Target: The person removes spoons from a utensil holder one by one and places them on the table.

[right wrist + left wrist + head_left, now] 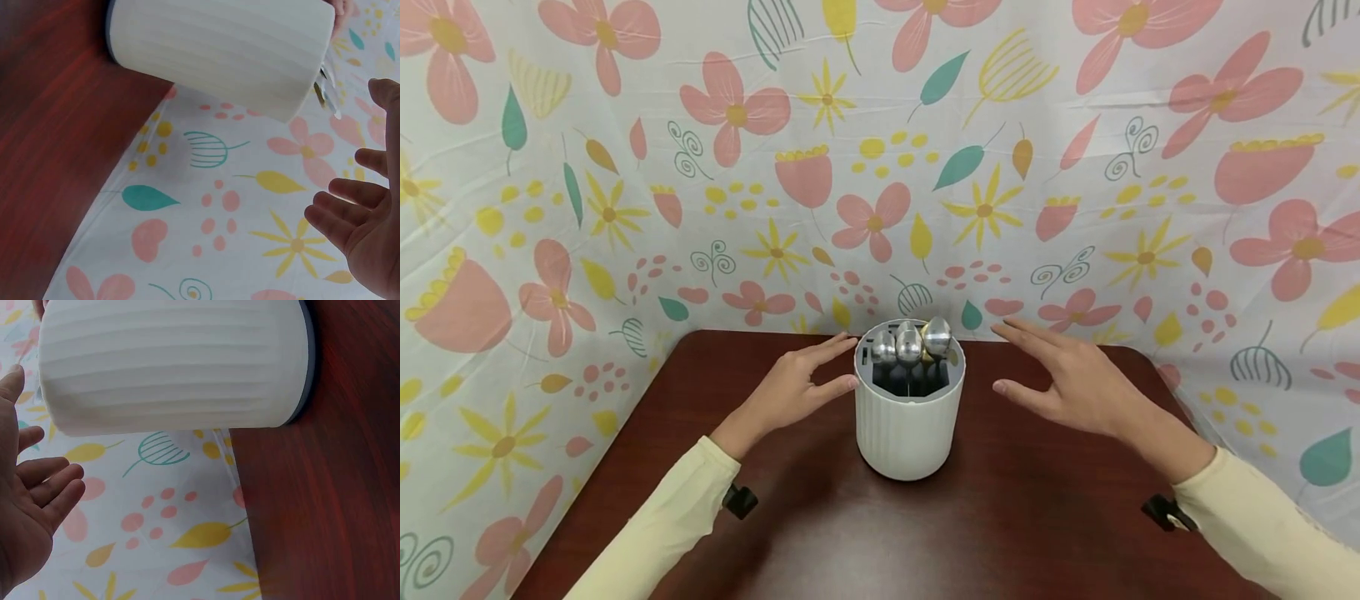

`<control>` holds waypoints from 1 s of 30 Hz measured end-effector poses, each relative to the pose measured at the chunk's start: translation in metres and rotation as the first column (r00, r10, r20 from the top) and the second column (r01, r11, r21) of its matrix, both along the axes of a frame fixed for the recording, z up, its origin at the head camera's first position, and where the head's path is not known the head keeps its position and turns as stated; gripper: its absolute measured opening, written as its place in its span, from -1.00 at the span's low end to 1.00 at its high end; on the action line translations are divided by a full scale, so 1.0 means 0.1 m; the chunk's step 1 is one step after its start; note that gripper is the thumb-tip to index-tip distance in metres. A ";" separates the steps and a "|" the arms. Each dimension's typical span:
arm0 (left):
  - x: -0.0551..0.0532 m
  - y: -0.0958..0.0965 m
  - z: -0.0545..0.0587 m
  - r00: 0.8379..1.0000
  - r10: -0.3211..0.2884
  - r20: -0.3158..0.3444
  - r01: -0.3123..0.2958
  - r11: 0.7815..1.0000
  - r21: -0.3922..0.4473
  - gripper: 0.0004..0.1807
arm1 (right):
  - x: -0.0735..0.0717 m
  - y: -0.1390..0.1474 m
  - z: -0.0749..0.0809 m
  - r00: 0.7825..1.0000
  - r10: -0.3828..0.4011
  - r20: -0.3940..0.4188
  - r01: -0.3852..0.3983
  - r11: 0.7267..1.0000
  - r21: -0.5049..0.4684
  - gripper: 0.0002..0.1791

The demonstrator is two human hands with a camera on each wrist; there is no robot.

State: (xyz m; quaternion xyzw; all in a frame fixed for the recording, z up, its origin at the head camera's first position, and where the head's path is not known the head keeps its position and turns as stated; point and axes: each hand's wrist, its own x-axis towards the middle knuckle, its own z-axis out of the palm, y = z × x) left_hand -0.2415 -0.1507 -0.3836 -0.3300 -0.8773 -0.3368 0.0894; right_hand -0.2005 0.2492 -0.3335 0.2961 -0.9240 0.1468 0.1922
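A white ribbed utensil holder [906,437] stands upright on the table, with dark compartments inside its top. Several shiny metal spoons [908,342] stand in it, bowls up, toward its back. Just left of the rim is my left hand [793,383], its fingers extended; whether the fingertips touch the rim I cannot tell. My right hand [1071,379] hovers to the right, apart from the holder, with thumb and fingers spread and nothing held. In the left wrist view the holder's ribbed side [175,369] lies beyond the left fingers. The right wrist view shows spoon edges [328,90] past the rim.
The dark reddish-brown table [880,542] has its back edge close behind the holder. A white curtain [865,125] printed with flowers and leaves hangs behind and along both sides. Small black devices [741,501] are strapped at both wrists.
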 end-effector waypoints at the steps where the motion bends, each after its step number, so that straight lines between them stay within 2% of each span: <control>1: -0.01 0.01 -0.01 1.000 0.000 0.008 0.000 1.000 0.017 -0.28 | -0.02 -0.01 0.01 1.000 0.005 0.003 -0.005 1.000 -0.003 -0.18; 9: -0.02 0.08 -0.06 0.994 -0.014 0.109 0.002 0.994 0.112 -0.30 | -0.18 -0.08 0.11 0.997 0.078 0.026 -0.076 0.995 -0.061 -0.18; 16: -0.02 0.13 -0.08 0.991 0.004 0.136 -0.023 0.990 0.140 -0.32 | -0.33 -0.13 0.17 0.982 0.172 0.072 -0.159 0.975 -0.154 -0.27; 22: -0.03 0.14 -0.11 0.986 -0.002 0.164 -0.024 0.987 0.158 -0.35 | -0.42 -0.16 0.18 0.966 0.189 0.176 -0.134 0.950 -0.280 -0.36; 30: -0.04 0.14 -0.13 0.983 0.007 0.184 -0.038 0.986 0.163 -0.35 | -0.58 -0.22 0.18 0.946 0.243 0.214 -0.135 0.896 -0.422 -0.51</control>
